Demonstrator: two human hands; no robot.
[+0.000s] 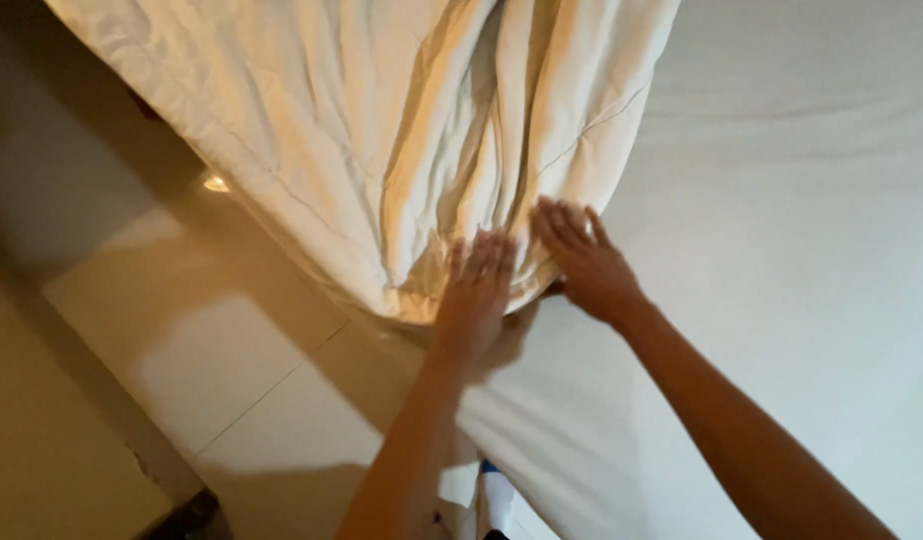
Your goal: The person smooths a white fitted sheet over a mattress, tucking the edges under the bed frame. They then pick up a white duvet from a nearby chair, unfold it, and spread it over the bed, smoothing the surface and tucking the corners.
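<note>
Duvet [382, 130]: creased, folds running 12 to 6, on sheet [782, 250]; floor [232, 380] at 8. Left hand [474, 295], right hand [587, 265]: 2 flat palms, fingers spread on its edge.

glossy beige floor tiles [232, 360] lie beside the bed, a dark object [187, 515] at their edge.

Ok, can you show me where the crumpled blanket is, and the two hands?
crumpled blanket [382, 130], head view, its wrinkled middle.
left hand [475, 290], head view, back of the hand.
right hand [587, 265], head view, back of the hand.
</note>
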